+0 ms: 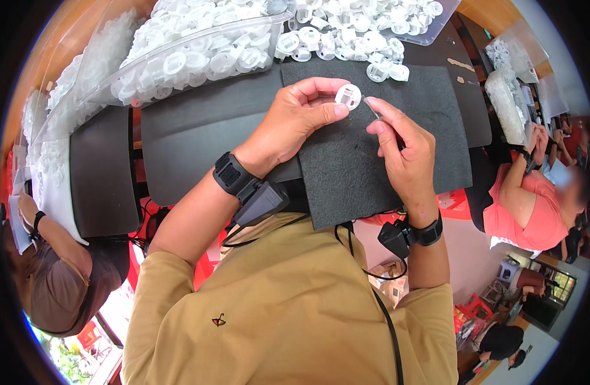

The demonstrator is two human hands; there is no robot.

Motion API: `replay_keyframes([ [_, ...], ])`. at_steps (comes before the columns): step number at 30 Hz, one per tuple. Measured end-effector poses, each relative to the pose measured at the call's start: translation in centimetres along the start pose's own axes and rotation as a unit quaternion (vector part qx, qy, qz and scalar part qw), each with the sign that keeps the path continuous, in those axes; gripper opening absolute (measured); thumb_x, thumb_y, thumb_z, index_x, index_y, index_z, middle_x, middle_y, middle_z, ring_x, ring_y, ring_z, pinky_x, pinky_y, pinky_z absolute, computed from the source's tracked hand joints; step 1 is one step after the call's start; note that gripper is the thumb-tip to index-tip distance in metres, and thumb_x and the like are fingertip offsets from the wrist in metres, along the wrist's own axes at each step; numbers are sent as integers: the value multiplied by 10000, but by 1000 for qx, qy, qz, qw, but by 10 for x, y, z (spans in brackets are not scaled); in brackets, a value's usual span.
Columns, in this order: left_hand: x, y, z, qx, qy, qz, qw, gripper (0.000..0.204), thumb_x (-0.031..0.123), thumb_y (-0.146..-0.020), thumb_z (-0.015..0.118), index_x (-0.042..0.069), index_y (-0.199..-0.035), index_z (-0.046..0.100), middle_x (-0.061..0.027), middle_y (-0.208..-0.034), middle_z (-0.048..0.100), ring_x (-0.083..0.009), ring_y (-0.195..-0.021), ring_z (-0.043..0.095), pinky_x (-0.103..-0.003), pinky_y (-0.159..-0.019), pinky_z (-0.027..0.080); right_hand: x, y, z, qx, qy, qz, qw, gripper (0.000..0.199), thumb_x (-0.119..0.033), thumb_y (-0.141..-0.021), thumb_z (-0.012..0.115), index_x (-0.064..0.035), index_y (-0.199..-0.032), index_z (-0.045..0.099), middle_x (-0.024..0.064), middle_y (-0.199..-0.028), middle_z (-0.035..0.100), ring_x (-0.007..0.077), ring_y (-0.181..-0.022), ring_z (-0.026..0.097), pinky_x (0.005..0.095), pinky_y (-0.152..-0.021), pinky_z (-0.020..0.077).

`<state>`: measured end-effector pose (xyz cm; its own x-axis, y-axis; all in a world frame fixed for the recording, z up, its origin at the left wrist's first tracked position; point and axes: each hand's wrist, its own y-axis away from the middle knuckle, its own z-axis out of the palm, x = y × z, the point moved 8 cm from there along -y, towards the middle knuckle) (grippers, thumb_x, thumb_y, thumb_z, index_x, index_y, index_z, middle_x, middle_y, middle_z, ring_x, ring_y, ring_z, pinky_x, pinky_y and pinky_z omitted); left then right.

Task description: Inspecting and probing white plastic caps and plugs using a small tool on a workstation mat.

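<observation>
Between the thumb and fingers of my left hand (303, 115) is a small round white plastic part (347, 96), with a window-like opening in its middle. My right hand (404, 141) pinches a thin metal tool (371, 108), perhaps a blade or tweezers; its exact kind is too small to tell. The tool's tip is close to the right rim of the white part. Both hands are above a dark grey foam mat (385, 173) lying on the black table (205, 135).
A clear plastic bin (199, 83) heaped with white parts stands at the back left. Loose white parts (346, 42) are piled behind the mat, beside another clear tray (430, 35). Co-workers sit to the left (67, 269) and right (526, 205). Cables hang from my wrist devices.
</observation>
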<state>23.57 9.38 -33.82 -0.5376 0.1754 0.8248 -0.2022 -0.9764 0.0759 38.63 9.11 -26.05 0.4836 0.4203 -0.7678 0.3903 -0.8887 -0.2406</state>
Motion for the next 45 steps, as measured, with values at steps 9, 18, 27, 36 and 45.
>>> replay_keyframes([
  [9,3,-1,2,10,5,19,1000,364,-5,-841,694,9,-1188,583,-79,-1118,642,-129,-1012,620,-272,-921,509,-5,-3,-1,22,26,-65,997,363,80,-831,562,-72,-1143,665,121,-787,623,221,-672,617,306,-608,471],
  [18,4,0,0,25,27,11,999,343,4,-832,708,-15,-1156,595,-90,-1078,655,-135,-970,640,-271,-896,526,-14,-7,-4,42,95,-106,989,239,21,-863,577,-51,-1078,652,110,-792,589,255,-668,586,329,-617,459],
  [27,3,0,-2,21,37,-1,999,341,18,-840,707,-8,-1162,596,-86,-1095,648,-140,-981,639,-269,-891,538,-10,-3,2,-21,123,-58,990,274,-34,-902,556,-74,-1168,612,141,-889,648,319,-802,643,365,-682,509],
  [36,4,-2,0,15,28,10,999,334,11,-840,705,-6,-1158,602,-84,-1099,649,-136,-987,636,-267,-899,531,-19,0,-1,-9,93,-57,994,448,34,-851,548,-142,-1259,609,140,-804,620,284,-724,648,375,-632,497],
  [45,3,-1,0,-5,-3,15,1000,356,0,-869,664,21,-1213,574,-69,-1128,635,-121,-1012,615,-272,-922,520,-19,1,3,-19,116,-65,991,455,48,-843,544,-154,-1242,626,123,-788,621,261,-713,649,365,-620,499],
])
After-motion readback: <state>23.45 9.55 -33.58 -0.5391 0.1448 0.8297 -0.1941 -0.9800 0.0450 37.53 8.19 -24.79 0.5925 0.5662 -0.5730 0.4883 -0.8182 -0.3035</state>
